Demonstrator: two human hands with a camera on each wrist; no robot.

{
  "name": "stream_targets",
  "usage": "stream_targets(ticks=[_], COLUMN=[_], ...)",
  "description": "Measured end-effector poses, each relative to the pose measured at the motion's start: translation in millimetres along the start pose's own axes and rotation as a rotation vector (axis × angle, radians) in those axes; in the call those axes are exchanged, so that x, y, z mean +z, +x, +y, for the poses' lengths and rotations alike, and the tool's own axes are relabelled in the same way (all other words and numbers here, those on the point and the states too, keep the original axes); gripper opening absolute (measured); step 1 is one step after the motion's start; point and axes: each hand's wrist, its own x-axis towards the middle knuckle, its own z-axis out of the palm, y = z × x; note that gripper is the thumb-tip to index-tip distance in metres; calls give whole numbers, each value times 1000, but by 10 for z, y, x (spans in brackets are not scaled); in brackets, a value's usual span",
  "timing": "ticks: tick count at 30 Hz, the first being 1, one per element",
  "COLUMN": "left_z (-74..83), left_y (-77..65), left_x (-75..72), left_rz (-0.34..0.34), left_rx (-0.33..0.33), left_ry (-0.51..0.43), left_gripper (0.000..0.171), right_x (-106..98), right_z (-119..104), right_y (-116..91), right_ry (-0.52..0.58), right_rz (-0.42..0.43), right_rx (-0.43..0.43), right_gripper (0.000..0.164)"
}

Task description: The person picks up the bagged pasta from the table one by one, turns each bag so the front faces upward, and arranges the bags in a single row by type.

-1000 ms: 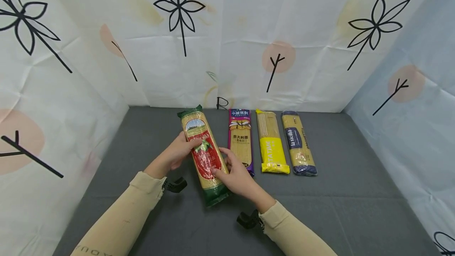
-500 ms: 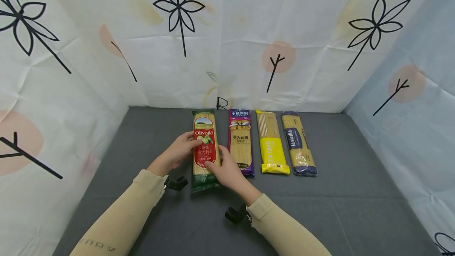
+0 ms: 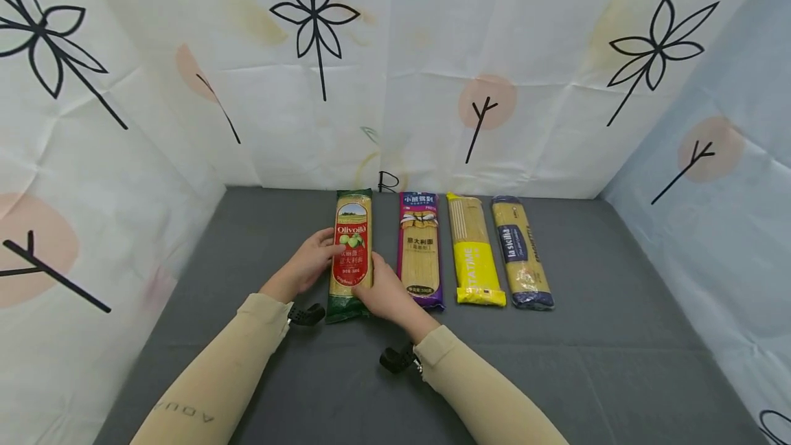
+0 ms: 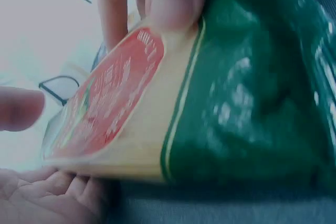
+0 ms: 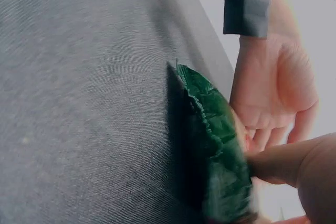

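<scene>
A pack of spaghetti (image 3: pixel 353 215) with a red oval label and green ends lies nearly straight at the left of a row of packs. My left hand (image 3: pixel 307 261) holds its left side, thumb over the front, fingers at the lower edge. From the right, my right hand (image 3: pixel 386 290) grips the lower part with its thumb on the front; its other fingers are mostly hidden. In the left wrist view the green end (image 4: pixel 252 93) of the pack fills the right side. The right wrist view shows that crimped green end (image 5: pixel 220 129) close over the grey cloth.
To the right lie a purple pasta pack (image 3: pixel 420 246), a yellow pasta pack (image 3: pixel 477 259) and a blue-ended pasta pack (image 3: pixel 522 253), side by side on the grey table cloth (image 3: pixel 593 376). A printed white curtain (image 3: pixel 408 40) closes the back and sides.
The spaghetti pack has turned from slanted to nearly straight and moved down to the row's left, beside the purple pack. Both hands moved with it, the right one leftward.
</scene>
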Motion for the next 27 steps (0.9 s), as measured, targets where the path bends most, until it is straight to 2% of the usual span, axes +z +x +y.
stream_targets(ticks=[4,6,8,11,16,22,27], left_z=[-82,-110,-150,-220,-300,-279,-289], left_y=[-14,-34,-54,-75,-89,-100,-115], left_x=[-23,-29,-42,-78,-127,-96,-82], left_rz=[24,18,5,-25,-31,-26,-16], left_rx=[35,55,66,83,102,131,124], left_ry=[143,229,268,268,251,274,275], left_gripper=[68,68,68,70,68,64,61], right_x=[10,6,1,-5,2,-6,16], right_z=[-1,5,15,15,31,21,0], right_y=[-34,-40,-39,-31,7,26,3], right_ry=[-128,-151,-163,-167,-191,-201,-201], right_rz=[2,1,-6,-23,-39,-27,-30], right_rx=[8,17,21,25,26,31,44], right_gripper=[76,75,75,77,79,78,77])
